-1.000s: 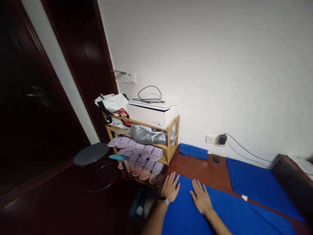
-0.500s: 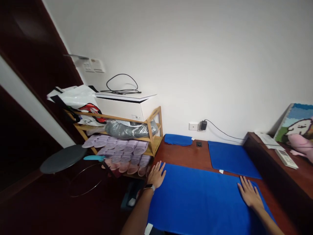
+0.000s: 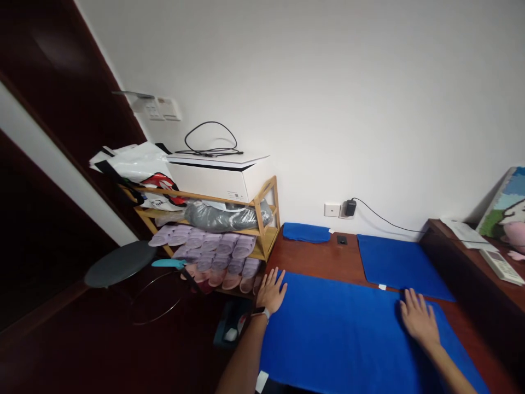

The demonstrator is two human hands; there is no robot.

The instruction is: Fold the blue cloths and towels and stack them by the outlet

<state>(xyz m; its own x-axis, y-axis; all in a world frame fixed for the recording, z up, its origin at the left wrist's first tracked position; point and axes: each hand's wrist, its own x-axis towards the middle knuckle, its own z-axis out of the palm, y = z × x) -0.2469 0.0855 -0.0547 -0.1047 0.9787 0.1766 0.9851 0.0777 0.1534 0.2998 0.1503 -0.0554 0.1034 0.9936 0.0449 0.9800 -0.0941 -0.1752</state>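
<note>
A large blue cloth (image 3: 348, 334) lies spread flat over the near part of the reddish-brown table. My left hand (image 3: 271, 293) rests palm down at its far left corner, fingers stretched out, with a watch on the wrist. Near the far right corner, my right hand (image 3: 420, 317) lies on the same cloth with its fingers spread. Beyond it lies a smaller flat blue cloth (image 3: 402, 265), a white tag at its near edge. By the wall, a narrow folded blue cloth (image 3: 306, 232) sits at the table's far left.
Left of the table stands a wooden rack (image 3: 260, 219) with several slippers (image 3: 221, 246), a white box (image 3: 209, 180) and a bag (image 3: 139, 169). A round stool (image 3: 118, 264) is farther left. On the raised ledge at right lies a remote control (image 3: 502, 266). A plugged-in adapter (image 3: 350, 207) trails a cable.
The view has turned slightly left, so everything sits farther right. My right hand has slid a little left across the large cloth, away from its corner. My left hand stays at its corner.
</note>
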